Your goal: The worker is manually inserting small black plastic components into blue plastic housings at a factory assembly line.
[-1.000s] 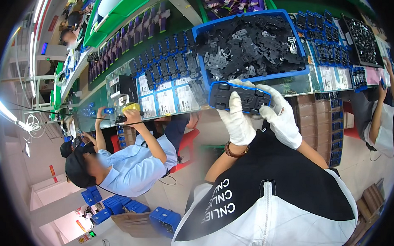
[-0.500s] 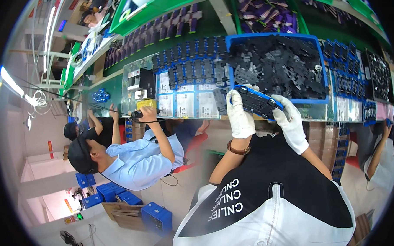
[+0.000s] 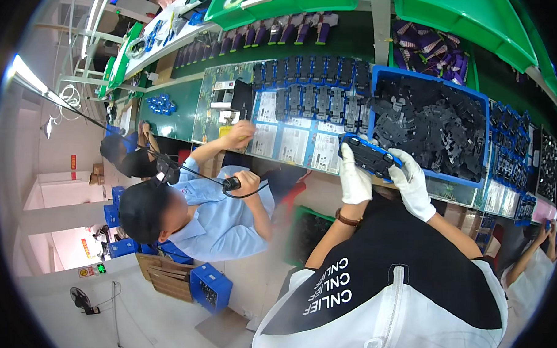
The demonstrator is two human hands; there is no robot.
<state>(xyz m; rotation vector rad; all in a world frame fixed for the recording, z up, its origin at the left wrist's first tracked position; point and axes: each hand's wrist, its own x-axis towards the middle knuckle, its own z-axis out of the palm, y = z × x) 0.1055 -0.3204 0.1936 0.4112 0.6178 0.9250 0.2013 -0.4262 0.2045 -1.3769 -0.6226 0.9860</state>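
A toy car [image 3: 370, 157], blue-bodied with its black underside turned up, is held between my two white-gloved hands over the bench's front edge. My left hand [image 3: 356, 181] grips its left end, thumb and fingers closed on it. At the other end my right hand [image 3: 412, 192] has its fingers round the blue edge. Just beyond the car stands a blue bin [image 3: 413, 169] heaped with black plastic chassis parts [image 3: 430, 121]. Left of the bin, rows of similar blue and black cars [image 3: 310, 103] lie on the bench, some over printed white sheets [image 3: 293, 145].
A co-worker [image 3: 221, 227] in light blue sits at my left, one hand by a small machine [image 3: 232, 99], the other holding a black corded tool [image 3: 231, 184]. More car rows [image 3: 508, 145] lie right of the bin. Green trays [image 3: 468, 21] hang above purple parts [image 3: 427, 53].
The view has swung, shifting the bench rightward and down. My hands still hold the car. The co-worker's hand with the corded tool has drawn back from the bench; their other hand reaches toward the machine.
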